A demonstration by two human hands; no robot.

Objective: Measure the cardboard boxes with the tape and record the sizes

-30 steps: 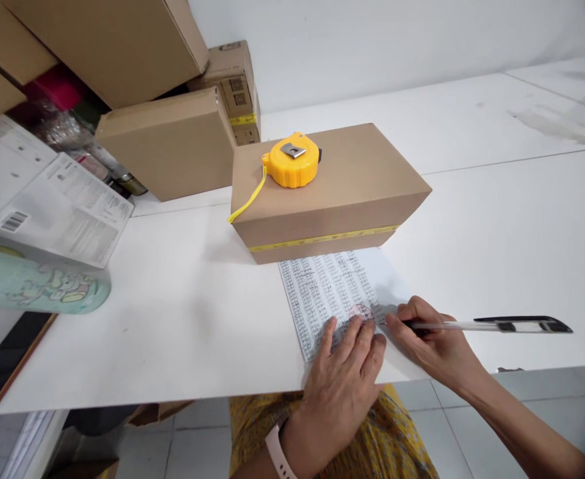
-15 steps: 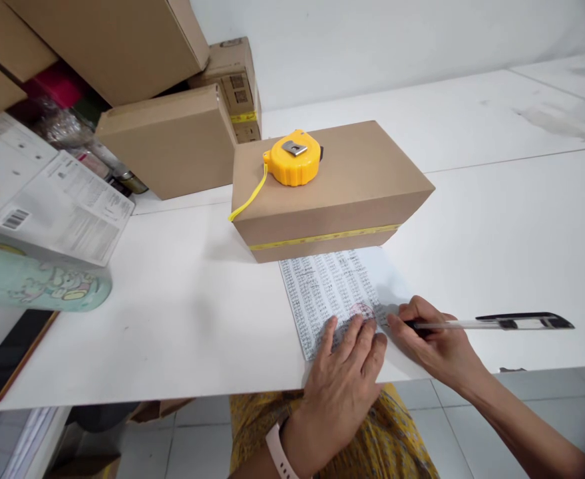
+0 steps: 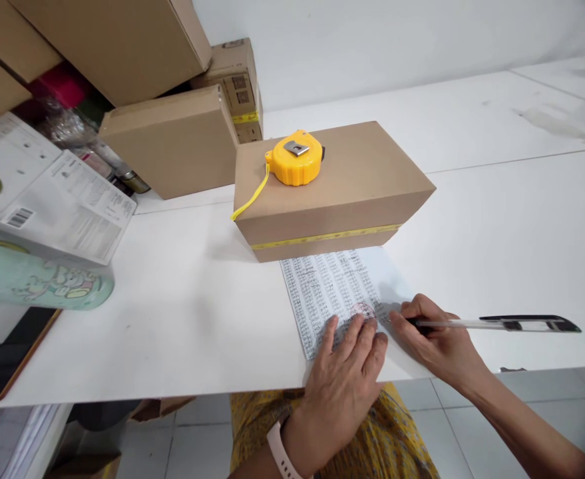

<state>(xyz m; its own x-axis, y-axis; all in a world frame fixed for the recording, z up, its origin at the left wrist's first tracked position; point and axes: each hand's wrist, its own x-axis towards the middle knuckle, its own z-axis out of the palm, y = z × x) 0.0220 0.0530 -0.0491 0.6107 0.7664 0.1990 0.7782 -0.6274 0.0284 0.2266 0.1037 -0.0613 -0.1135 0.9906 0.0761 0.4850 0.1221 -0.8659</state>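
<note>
Columns of dense handwriting cover most of a sheet of paper point(image 3: 317, 299), which has a red circled mark near its lower right. My left hand point(image 3: 347, 372) lies flat on the paper's lower part, fingers spread. In my right hand point(image 3: 436, 342) a black and clear pen point(image 3: 496, 324) is pinched, its tip at the right of the written columns; the fingers partly hide the tip. Just beyond the paper stands a brown cardboard box point(image 3: 327, 213) with yellow tape along its side. A yellow tape measure point(image 3: 297, 158) with a metal clip and yellow strap rests on top of it.
Several cardboard boxes point(image 3: 172, 143) are stacked at the back left. A white printed carton point(image 3: 67, 206) and a mint-green bottle point(image 3: 42, 274) lie at the left, above a dark flat object point(image 3: 17, 352). The white table's point(image 3: 182, 346) front edge runs just before me.
The pen's rear end shifts slightly to the right with a small movement of my right hand. My left hand stays in place on the paper.
</note>
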